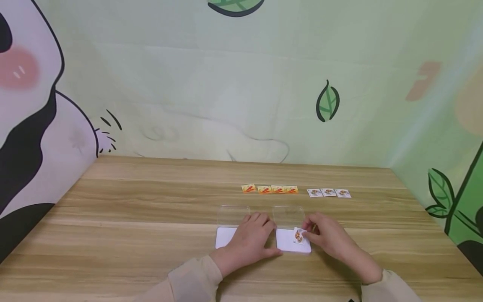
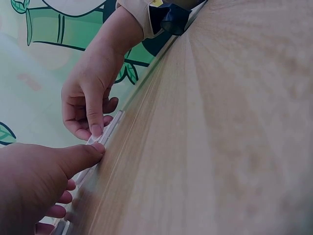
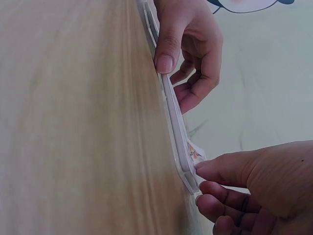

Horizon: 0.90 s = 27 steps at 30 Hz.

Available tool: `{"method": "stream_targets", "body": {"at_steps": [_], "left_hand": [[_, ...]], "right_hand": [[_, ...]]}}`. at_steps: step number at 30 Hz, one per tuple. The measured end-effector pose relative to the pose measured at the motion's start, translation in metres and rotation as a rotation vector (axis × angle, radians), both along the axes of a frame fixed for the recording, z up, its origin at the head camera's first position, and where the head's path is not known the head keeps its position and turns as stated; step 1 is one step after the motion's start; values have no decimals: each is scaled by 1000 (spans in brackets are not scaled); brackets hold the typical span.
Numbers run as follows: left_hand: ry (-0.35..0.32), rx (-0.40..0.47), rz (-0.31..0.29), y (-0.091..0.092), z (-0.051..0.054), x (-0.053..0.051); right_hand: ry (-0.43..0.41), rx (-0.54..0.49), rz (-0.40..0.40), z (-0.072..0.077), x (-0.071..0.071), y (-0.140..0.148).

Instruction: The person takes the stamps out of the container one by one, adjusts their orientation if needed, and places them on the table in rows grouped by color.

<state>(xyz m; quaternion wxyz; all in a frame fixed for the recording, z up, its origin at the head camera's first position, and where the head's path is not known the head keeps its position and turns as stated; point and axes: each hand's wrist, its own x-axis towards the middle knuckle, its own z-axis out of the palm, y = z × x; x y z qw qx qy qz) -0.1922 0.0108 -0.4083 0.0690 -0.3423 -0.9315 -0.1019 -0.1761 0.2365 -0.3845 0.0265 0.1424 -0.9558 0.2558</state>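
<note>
In the head view, two flat cases with white contents and clear lids folded back lie side by side. My left hand (image 1: 250,239) reaches over the left case (image 1: 225,237) and partly hides it. Its thumb and fingertips hold the left edge of the right case (image 1: 284,240); in the right wrist view its thumb (image 3: 165,63) presses the near edge. My right hand (image 1: 328,237) pinches a small white printed card (image 1: 299,236) between thumb and finger, over the right part of that case. In the right wrist view the card (image 3: 193,152) stands tilted, partly hidden by the thumb.
Behind the cases lie several small orange printed cards (image 1: 278,189) in a row. Three white printed cards (image 1: 328,192) lie to their right. The wooden table (image 1: 132,235) meets a cartoon-printed backdrop (image 1: 226,96) at its far edge.
</note>
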Motion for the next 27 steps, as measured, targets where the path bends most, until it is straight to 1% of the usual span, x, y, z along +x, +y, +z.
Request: {"method": "stream_targets", "body": {"at_steps": [4, 15, 27], "left_hand": [[4, -1, -1, 0, 0, 0], [7, 13, -4, -1, 1, 1], [3, 17, -6, -2, 1, 0]], "right_hand": [[-8, -4, 2, -1, -1, 1], [-47, -66, 27, 0, -3, 3], [-55, -91, 33, -1, -3, 4]]}}
